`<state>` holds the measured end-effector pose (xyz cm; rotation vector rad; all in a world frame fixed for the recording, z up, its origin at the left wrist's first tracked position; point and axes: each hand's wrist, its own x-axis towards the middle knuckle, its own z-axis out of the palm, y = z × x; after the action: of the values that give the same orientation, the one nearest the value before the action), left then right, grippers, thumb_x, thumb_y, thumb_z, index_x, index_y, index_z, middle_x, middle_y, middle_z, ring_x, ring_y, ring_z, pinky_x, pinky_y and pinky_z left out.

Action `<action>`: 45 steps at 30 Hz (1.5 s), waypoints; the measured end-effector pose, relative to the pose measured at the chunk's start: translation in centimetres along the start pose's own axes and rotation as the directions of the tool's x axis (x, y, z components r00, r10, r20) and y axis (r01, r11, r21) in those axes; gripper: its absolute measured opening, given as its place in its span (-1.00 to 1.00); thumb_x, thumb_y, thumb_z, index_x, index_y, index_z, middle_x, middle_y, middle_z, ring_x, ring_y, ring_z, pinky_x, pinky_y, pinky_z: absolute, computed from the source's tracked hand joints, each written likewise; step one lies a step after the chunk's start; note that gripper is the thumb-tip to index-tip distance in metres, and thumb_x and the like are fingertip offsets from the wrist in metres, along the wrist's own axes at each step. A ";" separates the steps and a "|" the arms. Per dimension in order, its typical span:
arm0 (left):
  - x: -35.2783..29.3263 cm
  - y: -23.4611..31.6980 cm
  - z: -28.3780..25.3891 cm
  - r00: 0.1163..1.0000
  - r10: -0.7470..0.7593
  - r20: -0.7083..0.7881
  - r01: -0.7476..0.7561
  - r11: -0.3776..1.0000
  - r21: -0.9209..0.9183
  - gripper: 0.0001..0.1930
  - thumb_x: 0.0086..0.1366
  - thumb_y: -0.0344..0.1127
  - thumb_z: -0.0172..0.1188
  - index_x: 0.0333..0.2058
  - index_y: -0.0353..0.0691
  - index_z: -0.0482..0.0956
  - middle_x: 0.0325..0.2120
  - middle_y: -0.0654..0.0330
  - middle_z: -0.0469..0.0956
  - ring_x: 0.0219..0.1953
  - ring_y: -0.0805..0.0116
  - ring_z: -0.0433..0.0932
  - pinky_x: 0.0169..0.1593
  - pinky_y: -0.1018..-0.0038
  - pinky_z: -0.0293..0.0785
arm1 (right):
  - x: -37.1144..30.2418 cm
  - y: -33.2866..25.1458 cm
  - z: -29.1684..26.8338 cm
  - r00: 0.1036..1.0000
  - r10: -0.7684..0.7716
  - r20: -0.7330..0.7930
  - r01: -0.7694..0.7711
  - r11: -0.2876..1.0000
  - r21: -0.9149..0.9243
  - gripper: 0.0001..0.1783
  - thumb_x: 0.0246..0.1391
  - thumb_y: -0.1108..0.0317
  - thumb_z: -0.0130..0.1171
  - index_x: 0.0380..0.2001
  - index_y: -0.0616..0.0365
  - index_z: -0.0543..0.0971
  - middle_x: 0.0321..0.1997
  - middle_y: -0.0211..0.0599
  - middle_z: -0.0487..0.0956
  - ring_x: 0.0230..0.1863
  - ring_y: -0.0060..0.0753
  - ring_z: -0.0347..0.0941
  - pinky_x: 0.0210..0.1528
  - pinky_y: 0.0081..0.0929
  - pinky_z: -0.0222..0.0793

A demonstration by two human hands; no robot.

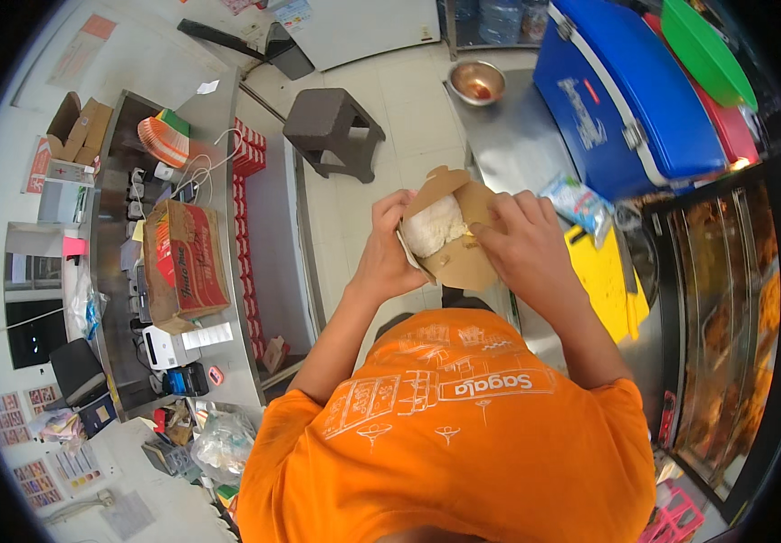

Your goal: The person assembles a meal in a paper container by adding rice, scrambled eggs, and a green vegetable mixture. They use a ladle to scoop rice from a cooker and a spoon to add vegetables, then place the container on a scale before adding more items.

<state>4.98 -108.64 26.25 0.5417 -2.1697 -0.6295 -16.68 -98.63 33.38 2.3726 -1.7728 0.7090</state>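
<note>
In front of my chest I hold up a brown cardboard takeaway box (459, 264) with its flaps standing apart. White rice (436, 226) fills the part of it that shows, and a small yellowish bit lies at the rice's right edge. My left hand (390, 249) grips the box's left side, its fingers partly behind the wall. At the right side, my right hand (523, 235) has its fingers bent onto a flap. Some of the right fingertips are hidden by the hand itself.
At right, a steel counter (508, 136) bears a metal bowl (476, 83), a blue cooler (626, 100), a yellow cutting board (603, 281) and a knife (628, 264). A glass display case (725, 317) stands beyond. A dark stool (331, 131) is ahead; a counter with a carton (186, 262) runs along the left.
</note>
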 end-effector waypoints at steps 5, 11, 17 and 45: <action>5.3 -7.1 -1.8 0.996 -0.090 -0.013 0.090 0.996 -0.026 0.14 -0.25 -0.30 0.68 0.27 -0.12 0.07 0.18 -0.04 0.21 0.23 -0.07 0.29 0.25 0.16 0.36 | 9.8 5.2 2.9 0.964 -0.157 0.213 0.176 0.982 -0.069 -0.87 -0.09 0.32 0.24 -0.43 0.03 0.71 -0.09 -0.38 0.47 0.06 -0.28 0.33 0.14 -0.22 0.20; 11.4 -15.6 -4.0 0.981 -0.190 0.024 0.192 0.976 -0.101 0.15 -0.27 -0.32 0.66 0.28 -0.12 0.07 0.18 -0.07 0.24 0.22 -0.12 0.32 0.25 0.14 0.38 | 20.4 10.0 8.5 0.897 -0.324 0.300 0.361 0.929 -0.077 -0.91 -0.13 0.33 0.26 -0.51 -0.03 0.72 -0.11 -0.45 0.48 0.13 -0.33 0.31 0.23 -0.12 0.18; 18.0 -28.1 -7.1 0.994 -0.104 -0.013 0.102 0.990 -0.101 0.15 -0.27 -0.34 0.65 0.28 -0.12 0.05 0.17 -0.09 0.27 0.21 -0.18 0.34 0.23 0.10 0.41 | 32.3 14.2 14.9 0.885 -0.333 0.324 0.387 0.914 -0.117 -0.93 -0.16 0.34 0.28 -0.54 -0.03 0.72 -0.20 -0.50 0.49 0.10 -0.36 0.33 0.23 -0.12 0.19; 51.4 -66.8 -7.4 0.892 -0.453 -0.003 0.402 0.794 -0.456 0.23 -0.17 -0.25 0.65 0.34 -0.22 -0.10 0.23 0.03 0.18 0.30 0.15 0.27 0.36 0.16 0.23 | 55.3 54.5 37.3 0.467 0.608 0.642 -0.744 0.662 -0.085 -0.37 0.19 -0.07 0.22 0.13 0.22 0.55 0.21 0.06 0.54 0.26 0.12 0.44 0.31 -0.05 0.36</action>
<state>-8.38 -191.98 20.16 0.8009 -1.7141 -1.2759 -43.83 -177.71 12.72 2.0564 -3.1954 0.0851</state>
